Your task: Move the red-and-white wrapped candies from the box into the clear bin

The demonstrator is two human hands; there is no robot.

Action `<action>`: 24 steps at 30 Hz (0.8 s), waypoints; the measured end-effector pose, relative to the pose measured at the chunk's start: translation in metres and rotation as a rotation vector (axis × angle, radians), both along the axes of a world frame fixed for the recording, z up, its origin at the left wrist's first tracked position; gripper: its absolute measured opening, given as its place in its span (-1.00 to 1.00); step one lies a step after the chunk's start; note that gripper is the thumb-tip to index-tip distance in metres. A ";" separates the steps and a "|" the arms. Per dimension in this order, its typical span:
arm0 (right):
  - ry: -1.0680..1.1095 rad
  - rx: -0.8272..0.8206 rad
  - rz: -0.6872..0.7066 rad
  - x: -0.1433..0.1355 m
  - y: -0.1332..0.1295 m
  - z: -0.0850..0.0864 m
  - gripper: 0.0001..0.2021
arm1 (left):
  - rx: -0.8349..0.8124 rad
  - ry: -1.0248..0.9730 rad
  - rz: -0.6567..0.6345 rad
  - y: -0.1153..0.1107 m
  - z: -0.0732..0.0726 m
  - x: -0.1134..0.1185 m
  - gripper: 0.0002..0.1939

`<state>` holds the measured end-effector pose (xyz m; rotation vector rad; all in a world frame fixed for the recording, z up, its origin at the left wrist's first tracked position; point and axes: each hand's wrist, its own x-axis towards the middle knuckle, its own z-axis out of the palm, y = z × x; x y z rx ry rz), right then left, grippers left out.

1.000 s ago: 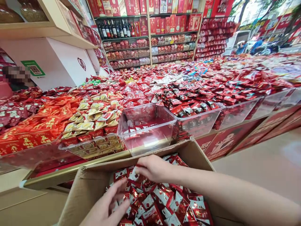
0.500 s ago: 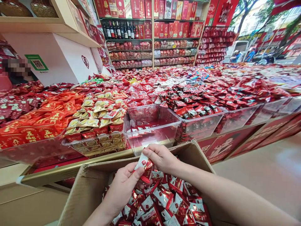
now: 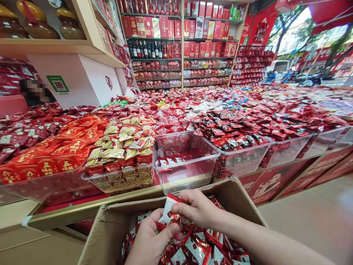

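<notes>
Between my two hands I hold red-and-white wrapped candy packets (image 3: 169, 210), gripped over an open cardboard box (image 3: 109, 224). My left hand (image 3: 156, 235) has its thumb and fingers closed on their lower end. At the upper right, my right hand (image 3: 197, 207) pinches the same packets; whether it is one or a small stack is hard to tell. Many loose packets (image 3: 197, 248) of the same kind fill the box below. Just beyond the box stands a clear plastic bin (image 3: 187, 162) with a few such packets lined up at its left side.
Heaped bins flank the clear one: durian snack packets (image 3: 121, 147) on the left, dark red packets (image 3: 231, 127) on the right. A gold counter edge (image 3: 82, 209) runs behind the box. A person (image 3: 37, 92) is at the far left; shelves of boxes and bottles (image 3: 150, 49) stand behind.
The view has tilted up slightly, so the scene sits lower in the picture. My hands still hold the packets, and my right hand has shifted its grip lower on them.
</notes>
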<state>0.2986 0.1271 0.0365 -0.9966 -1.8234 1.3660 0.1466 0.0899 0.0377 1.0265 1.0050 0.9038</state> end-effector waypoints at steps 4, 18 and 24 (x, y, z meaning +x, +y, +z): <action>0.027 -0.104 0.055 0.000 0.000 -0.001 -0.67 | 0.094 0.057 -0.054 0.002 -0.001 -0.008 -0.70; 0.118 -0.095 0.014 -0.005 -0.006 -0.004 -0.78 | 0.116 -0.062 -0.002 0.004 -0.012 -0.013 -0.69; 0.271 -0.222 0.062 -0.008 -0.007 -0.004 -0.74 | 0.081 -0.155 0.001 0.003 -0.014 -0.013 -0.68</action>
